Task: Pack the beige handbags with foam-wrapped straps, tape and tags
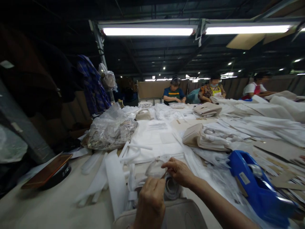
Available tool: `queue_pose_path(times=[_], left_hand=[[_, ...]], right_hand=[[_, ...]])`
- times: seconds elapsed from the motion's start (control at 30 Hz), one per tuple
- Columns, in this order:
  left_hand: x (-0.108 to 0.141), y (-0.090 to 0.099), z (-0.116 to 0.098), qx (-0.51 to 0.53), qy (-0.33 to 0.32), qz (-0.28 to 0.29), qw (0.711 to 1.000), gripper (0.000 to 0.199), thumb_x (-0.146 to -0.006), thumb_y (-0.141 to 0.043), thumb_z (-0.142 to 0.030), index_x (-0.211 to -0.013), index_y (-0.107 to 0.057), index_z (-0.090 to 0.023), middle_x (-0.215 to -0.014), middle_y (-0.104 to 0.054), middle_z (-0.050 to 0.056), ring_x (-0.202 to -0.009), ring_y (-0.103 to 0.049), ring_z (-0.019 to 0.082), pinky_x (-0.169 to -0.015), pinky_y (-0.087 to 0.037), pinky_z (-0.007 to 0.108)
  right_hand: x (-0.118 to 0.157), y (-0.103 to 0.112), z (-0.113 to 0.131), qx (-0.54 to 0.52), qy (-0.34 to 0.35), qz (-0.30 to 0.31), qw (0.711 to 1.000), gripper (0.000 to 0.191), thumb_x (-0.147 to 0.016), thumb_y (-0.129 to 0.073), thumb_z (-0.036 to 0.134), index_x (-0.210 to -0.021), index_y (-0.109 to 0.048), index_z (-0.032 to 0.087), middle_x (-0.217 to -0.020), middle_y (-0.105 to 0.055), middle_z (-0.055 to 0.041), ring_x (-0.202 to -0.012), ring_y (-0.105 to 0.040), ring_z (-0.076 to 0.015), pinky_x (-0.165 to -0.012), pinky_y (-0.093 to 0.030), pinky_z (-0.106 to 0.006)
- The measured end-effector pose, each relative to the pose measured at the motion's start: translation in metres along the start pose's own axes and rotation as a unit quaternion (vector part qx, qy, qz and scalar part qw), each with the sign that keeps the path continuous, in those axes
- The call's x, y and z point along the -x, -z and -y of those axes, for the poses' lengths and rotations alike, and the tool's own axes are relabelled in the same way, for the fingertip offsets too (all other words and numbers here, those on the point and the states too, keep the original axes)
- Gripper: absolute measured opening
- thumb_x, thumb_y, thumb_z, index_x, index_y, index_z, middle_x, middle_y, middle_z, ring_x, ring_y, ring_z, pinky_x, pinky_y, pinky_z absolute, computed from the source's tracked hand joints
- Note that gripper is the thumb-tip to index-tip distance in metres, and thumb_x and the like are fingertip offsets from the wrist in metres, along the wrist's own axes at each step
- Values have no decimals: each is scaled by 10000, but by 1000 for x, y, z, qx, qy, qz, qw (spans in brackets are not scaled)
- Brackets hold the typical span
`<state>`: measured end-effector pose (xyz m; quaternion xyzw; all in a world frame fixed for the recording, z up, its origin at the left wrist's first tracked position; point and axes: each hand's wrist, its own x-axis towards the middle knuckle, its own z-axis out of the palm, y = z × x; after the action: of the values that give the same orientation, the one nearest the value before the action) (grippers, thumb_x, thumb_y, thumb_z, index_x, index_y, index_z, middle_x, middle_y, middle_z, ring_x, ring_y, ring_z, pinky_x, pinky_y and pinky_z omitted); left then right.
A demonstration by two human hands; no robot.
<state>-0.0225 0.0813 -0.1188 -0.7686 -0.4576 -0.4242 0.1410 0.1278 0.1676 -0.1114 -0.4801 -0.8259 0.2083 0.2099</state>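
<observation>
My left hand [150, 200] is closed in a pinch at the front of the table, its fingertips close to those of my right hand. My right hand [179, 171] is also closed, thumb and fingers pressed together. What sits between the fingertips is too small and blurred to name. A thin, see-through wrap [153, 168] shows just beyond the fingers. Beneath my hands lies a beige bag [187, 214], partly hidden by the left one. A coiled strap in wrapping [172, 189] rests at its upper edge, under my right hand.
White foam strips [115, 181] lie to the left. Behind them sits a clear plastic sack [111, 130] with contents. On the right stand a blue tape dispenser [256, 187] and a wrapped beige bag [205, 136]. A brown phone-like slab [46, 170] lies far left. Three people work across the table.
</observation>
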Motion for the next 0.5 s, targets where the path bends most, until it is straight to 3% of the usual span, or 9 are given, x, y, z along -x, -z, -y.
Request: queue_pose_path(times=[0.13, 0.27, 0.4, 0.5], left_hand=[[-31, 4, -20, 3, 14, -46, 999, 307, -715, -363, 50, -623, -569, -158, -599, -601, 53, -579, -561, 186, -514, -438, 274], [-35, -18, -43, -20, -53, -93, 994, 276, -734, -398, -19, -541, -539, -154, -495, -541, 72, -469, -507, 182, -429, -390, 292], [-10, -41, -53, -27, -113, -59, 991, 232, -721, -469, -57, -525, -550, -150, -451, -496, 61, -413, -477, 180, -361, -309, 296], [7, -18, -31, 121, -16, 17, 992, 122, -696, -519, -98, -693, -619, -167, -705, -618, 84, -630, -579, 186, -487, -444, 262]], right_hand=[[0, 0, -10, -40, 26, -6, 999, 284, -710, -492, 107, -829, -728, 212, -779, -599, -31, -757, -585, -159, -707, -435, -244], [-7, -11, -23, -75, 3, -44, 996, 230, -669, -511, 185, -721, -732, 220, -660, -585, -28, -674, -583, -194, -647, -454, -293], [-11, -22, -32, -107, -18, -83, 991, 208, -659, -522, 251, -631, -727, 244, -665, -629, -57, -649, -598, -218, -636, -458, -325], [-2, -16, -37, -147, -19, -105, 983, 264, -709, -497, 340, -772, -727, 228, -768, -669, -51, -736, -623, -215, -679, -479, -321]])
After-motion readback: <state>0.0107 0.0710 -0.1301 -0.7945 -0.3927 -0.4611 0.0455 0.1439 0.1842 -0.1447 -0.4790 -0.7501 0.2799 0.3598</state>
